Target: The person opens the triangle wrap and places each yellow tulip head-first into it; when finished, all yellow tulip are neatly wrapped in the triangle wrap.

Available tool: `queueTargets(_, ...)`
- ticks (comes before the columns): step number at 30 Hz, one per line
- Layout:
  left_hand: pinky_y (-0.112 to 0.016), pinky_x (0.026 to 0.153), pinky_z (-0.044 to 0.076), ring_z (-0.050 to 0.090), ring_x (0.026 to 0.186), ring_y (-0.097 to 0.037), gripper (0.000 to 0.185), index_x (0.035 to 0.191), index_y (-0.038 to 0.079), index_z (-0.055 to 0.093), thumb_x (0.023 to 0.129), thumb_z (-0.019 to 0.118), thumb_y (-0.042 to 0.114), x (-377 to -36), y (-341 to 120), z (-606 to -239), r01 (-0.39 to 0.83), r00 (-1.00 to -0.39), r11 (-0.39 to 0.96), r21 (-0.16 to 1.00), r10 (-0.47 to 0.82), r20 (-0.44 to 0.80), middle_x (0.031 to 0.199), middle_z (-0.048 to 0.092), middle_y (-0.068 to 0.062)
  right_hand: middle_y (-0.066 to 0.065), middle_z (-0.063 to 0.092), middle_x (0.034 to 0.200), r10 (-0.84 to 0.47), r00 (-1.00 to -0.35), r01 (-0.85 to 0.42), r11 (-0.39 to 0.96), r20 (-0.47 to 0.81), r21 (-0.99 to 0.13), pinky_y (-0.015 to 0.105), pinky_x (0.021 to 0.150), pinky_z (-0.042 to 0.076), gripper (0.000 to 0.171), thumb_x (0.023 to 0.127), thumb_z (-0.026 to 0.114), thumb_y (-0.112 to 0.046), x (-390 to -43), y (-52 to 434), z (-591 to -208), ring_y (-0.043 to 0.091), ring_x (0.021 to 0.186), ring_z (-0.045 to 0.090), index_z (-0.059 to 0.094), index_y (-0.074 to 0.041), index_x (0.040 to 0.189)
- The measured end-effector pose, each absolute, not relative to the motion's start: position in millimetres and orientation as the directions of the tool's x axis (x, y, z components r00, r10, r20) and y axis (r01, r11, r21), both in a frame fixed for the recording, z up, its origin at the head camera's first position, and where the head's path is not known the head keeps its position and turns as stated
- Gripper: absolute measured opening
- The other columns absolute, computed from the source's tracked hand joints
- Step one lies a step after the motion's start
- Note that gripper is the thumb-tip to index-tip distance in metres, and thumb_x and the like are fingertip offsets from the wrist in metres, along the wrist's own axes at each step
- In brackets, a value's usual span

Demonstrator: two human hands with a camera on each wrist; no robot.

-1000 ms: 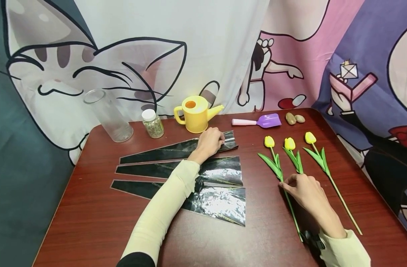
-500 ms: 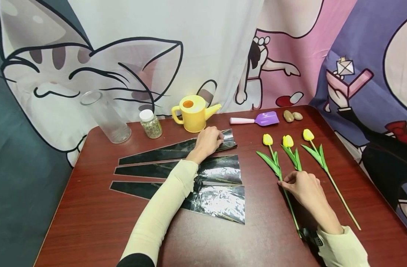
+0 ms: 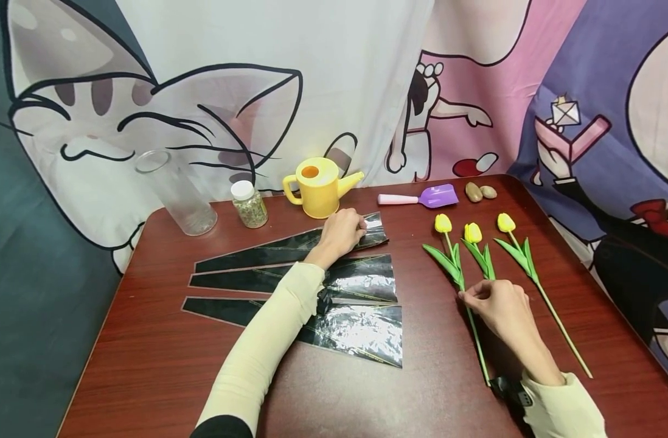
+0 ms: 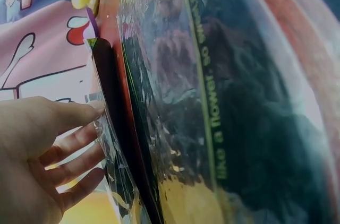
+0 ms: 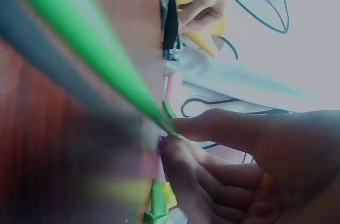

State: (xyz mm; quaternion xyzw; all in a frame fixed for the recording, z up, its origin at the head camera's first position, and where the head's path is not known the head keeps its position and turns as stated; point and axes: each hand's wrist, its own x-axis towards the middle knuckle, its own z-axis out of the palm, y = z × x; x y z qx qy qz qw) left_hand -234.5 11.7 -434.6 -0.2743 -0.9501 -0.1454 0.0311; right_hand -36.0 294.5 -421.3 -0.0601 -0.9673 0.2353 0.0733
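Tulip with a yellow head lies on the dark red surface, and the right hand pinches its green stem between thumb and curled fingers, about the middle of the stem. It is the left one of three tulips; the second tulip lies just beside it on the right, its lower stem hidden under the hand, and the third tulip lies further right, apart from the hand.

To the left of the pinched tulip lie three black flower sleeves. The left hand rests on the wide end of the farthest sleeve, and its fingers are nearly straight and touch the clear edge of the plastic. The middle sleeve and the nearest sleeve lie under the forearm.

Behind the tulip, at the far edge, are a purple scoop and two stones. Further left from it stand a yellow watering can, a small jar and a clear glass vase.
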Motion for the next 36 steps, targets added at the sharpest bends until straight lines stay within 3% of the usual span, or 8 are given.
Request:
queueTargets(8,-0.034,0.08,0.05,0.061,0.089,-0.015,0.007,0.093,0.021,0.078,0.091,0.072,0.024,-233.7,9.8,-434.5,0.533,-0.845,0.805,0.258,0.519,0.129,0.092,0.063,0.004,-0.006,0.065,0.06,0.182,-0.94,0.015,0.866,0.288,-0.499,0.033,0.051,0.035,0.014,0.079,0.08,-0.023,-40.0,293.4,-417.9,0.012,0.051,0.052,0.074,-0.014,0.07)
queueTargets(12,-0.034,0.08,0.05,0.061,0.089,-0.015,0.007,0.093,0.021,0.077,0.091,0.071,0.024,-233.7,9.2,-434.7,0.537,-0.843,0.803,0.26,0.522,0.129,0.092,0.063,0.004,-0.006,0.064,0.058,0.212,-0.942,0.035,0.833,0.26,-0.552,0.03,0.049,0.037,0.016,0.081,0.08,-0.028,-40.6,293.5,-415.8,0.011,0.05,0.053,0.076,-0.014,0.073)
queueTargets(15,-0.034,0.081,0.05,0.061,0.089,-0.015,0.007,0.093,0.021,0.077,0.092,0.071,0.025,-233.3,8.8,-434.3,0.541,-0.84,0.802,0.255,0.527,0.125,0.091,0.063,0.004,-0.005,0.065,0.06,0.245,-0.958,0.091,0.749,0.147,-0.657,0.027,0.046,0.039,0.024,0.083,0.079,-0.035,-41.3,295.1,-411.6,0.01,0.05,0.052,0.078,-0.011,0.082)
queueTargets(20,-0.035,0.082,0.049,0.061,0.089,-0.015,0.007,0.093,0.021,0.077,0.092,0.071,0.025,-232.2,8.6,-433.2,0.544,-0.839,0.802,0.247,0.531,0.121,0.091,0.062,0.004,0.001,0.066,0.066,0.24,-0.966,0.189,0.393,-0.098,-0.9,0.025,0.044,0.044,0.039,0.085,0.077,-0.035,-49.2,299.3,-401.9,0.008,0.05,0.051,0.075,0.001,0.098)
queueTargets(24,-0.035,0.082,0.05,0.061,0.089,-0.015,0.007,0.092,0.021,0.077,0.092,0.071,0.025,-230.6,8.5,-432.9,0.544,-0.838,0.802,0.247,0.531,0.124,0.091,0.063,0.004,0.007,0.072,0.078,0.197,-0.956,0.221,-0.012,-0.219,-0.975,0.024,0.055,0.054,0.022,0.085,0.078,-0.02,-60.4,298.4,-396.3,0.009,0.057,0.063,0.077,-0.001,0.095)
queueTargets(27,-0.035,0.082,0.049,0.061,0.089,-0.016,0.007,0.092,0.021,0.077,0.091,0.071,0.024,-229.5,8.3,-432.8,0.544,-0.838,0.801,0.251,0.531,0.124,0.091,0.063,0.004,0.009,0.074,0.087,0.156,-0.948,0.231,-0.257,-0.276,-0.938,0.027,0.068,0.056,0.006,0.087,0.075,-0.01,-68.1,295.7,-392.9,0.011,0.068,0.069,0.078,-0.006,0.091)
queueTargets(31,-0.035,0.082,0.05,0.061,0.089,-0.016,0.006,0.09,0.021,0.077,0.091,0.072,0.024,-228.9,7.9,-433.1,0.548,-0.836,0.798,0.252,0.534,0.128,0.09,0.062,0.004,0.009,0.074,0.091,0.139,-0.935,0.227,-0.474,-0.327,-0.851,0.031,0.083,0.053,0.008,0.089,0.071,-0.001,-80.5,291.2,-388.4,0.014,0.078,0.071,0.078,-0.004,0.09)
queueTargets(36,-0.034,0.077,0.051,0.061,0.086,-0.015,0.005,0.088,0.021,0.076,0.091,0.072,0.022,-228.6,7.6,-433.5,0.554,-0.832,0.79,0.263,0.537,0.139,0.089,0.061,0.005,0.01,0.073,0.09,0.204,-0.908,0.139,-0.679,-0.367,-0.721,0.034,0.086,0.051,0.009,0.085,0.07,0.008,-102.1,287.3,-387.1,0.018,0.084,0.071,0.075,0.002,0.089)
